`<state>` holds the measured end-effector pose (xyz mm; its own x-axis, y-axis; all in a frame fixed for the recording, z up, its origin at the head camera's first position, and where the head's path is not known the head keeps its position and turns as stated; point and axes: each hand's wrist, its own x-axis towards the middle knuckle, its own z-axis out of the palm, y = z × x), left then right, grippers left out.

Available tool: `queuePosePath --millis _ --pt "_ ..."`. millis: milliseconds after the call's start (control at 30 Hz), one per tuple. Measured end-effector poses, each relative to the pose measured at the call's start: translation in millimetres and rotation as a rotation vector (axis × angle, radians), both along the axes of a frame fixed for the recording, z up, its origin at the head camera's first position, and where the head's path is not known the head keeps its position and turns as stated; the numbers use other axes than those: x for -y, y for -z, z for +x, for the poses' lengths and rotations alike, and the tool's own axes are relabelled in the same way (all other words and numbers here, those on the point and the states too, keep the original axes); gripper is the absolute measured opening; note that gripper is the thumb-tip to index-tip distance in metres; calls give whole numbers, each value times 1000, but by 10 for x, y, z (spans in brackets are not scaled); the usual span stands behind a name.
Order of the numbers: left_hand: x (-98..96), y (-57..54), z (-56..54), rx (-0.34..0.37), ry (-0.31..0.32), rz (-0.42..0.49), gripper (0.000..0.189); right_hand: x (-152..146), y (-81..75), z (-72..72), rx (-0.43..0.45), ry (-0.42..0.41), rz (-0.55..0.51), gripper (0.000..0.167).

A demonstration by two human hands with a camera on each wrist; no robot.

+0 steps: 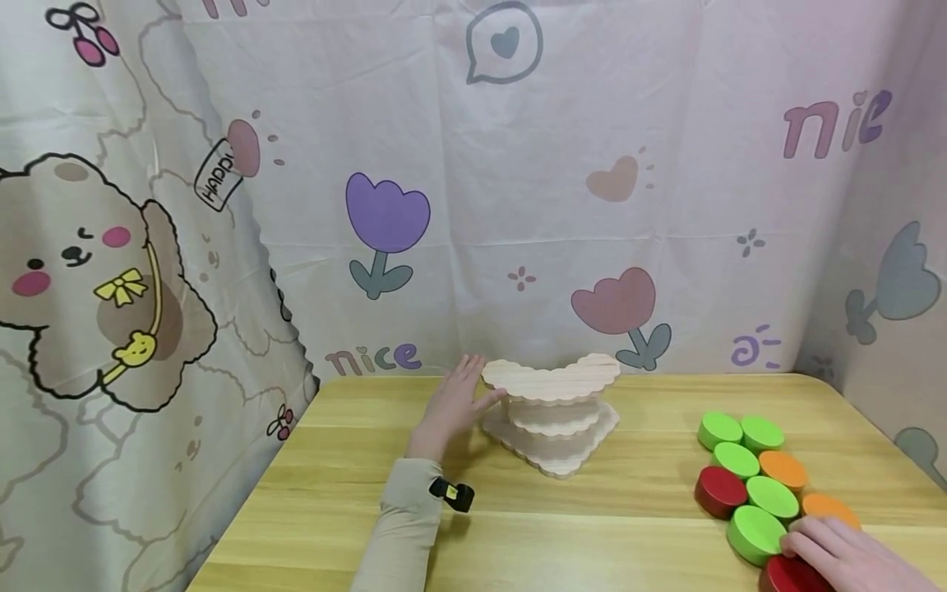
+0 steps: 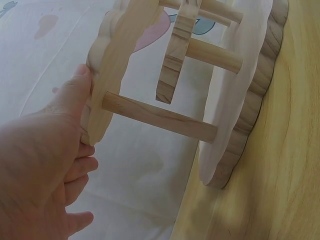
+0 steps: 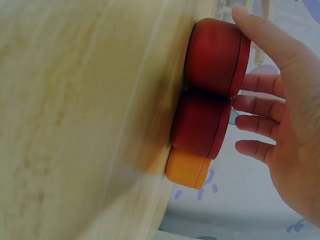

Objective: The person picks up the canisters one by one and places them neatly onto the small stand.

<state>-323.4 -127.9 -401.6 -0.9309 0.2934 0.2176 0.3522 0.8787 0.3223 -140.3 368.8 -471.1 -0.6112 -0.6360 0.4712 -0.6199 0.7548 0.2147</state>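
Observation:
A small tiered wooden stand [image 1: 551,382] with scalloped boards is on the table. My left hand [image 1: 455,403] is at its left end, the thumb on the near side of the top board. In the left wrist view this hand [image 2: 47,155] holds the board's edge between thumb and fingers; round dowels [image 2: 160,117] join the boards. My right hand [image 1: 851,555] is over a red round container [image 1: 792,575] at the lower right. The right wrist view shows the thumb at the lid edge of a red container [image 3: 215,57], with the other fingers loosely spread beside the lids.
Several green round containers [image 1: 755,530], orange ones [image 1: 784,469] and another red one [image 1: 720,491] stand grouped on the right of the wooden table [image 1: 592,543]. A printed cloth [image 1: 503,205] hangs behind the table and along its sides.

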Motion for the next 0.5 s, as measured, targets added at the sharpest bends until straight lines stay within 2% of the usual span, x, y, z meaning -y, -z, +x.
queuePosePath --millis 233,500 --pt "1 2 -4 -7 -3 4 86 -29 -20 10 75 83 95 61" --pt "1 -2 11 8 -1 10 86 57 -64 -5 4 22 73 58"
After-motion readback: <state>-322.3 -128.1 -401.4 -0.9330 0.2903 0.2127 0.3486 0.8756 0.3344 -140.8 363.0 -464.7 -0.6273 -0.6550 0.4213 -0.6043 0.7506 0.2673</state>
